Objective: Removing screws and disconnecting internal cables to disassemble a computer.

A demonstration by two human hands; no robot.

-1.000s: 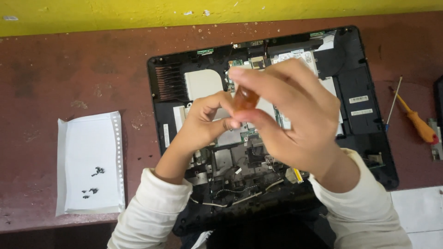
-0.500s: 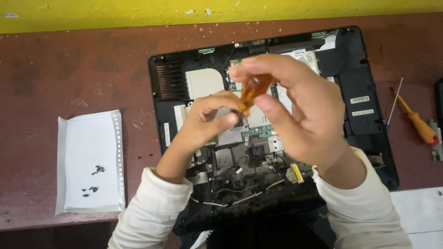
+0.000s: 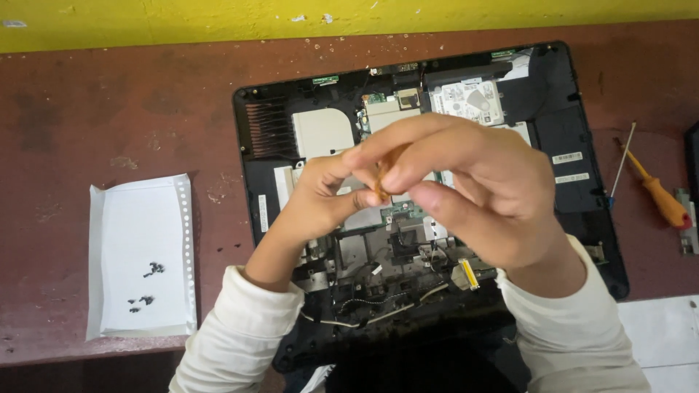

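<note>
opened black laptop chassis [image 3: 575, 175] lies on the dark red worn desk [image 3: 109, 124], innards exposed: silver hard drive [image 3: 467, 100] at top, dark finned heat sink [image 3: 271, 131] at upper left, loose white cable [image 3: 378, 314] along the near edge. left of it, well apart, a white perforated paper sheet [image 3: 138, 218] carries a few small black screws [image 3: 153, 269]. right of the chassis an orange-handled screwdriver [image 3: 659, 196] lies on the desk. both hands hover over the middle of the board and hide most of it. versus half a second ago: the right hand [image 3: 480, 196] has dropped slightly and closed in over the piece, so less of it shows; chassis, paper and screwdriver unchanged. the small thin amber-orange strip [image 3: 384, 178], ribbon-like, sits upright between the two hands above the board centre, mostly covered. left hand [image 3: 320, 200] fingers pinched on its lower end; right hand fingers pinched on its upper part.
</note>
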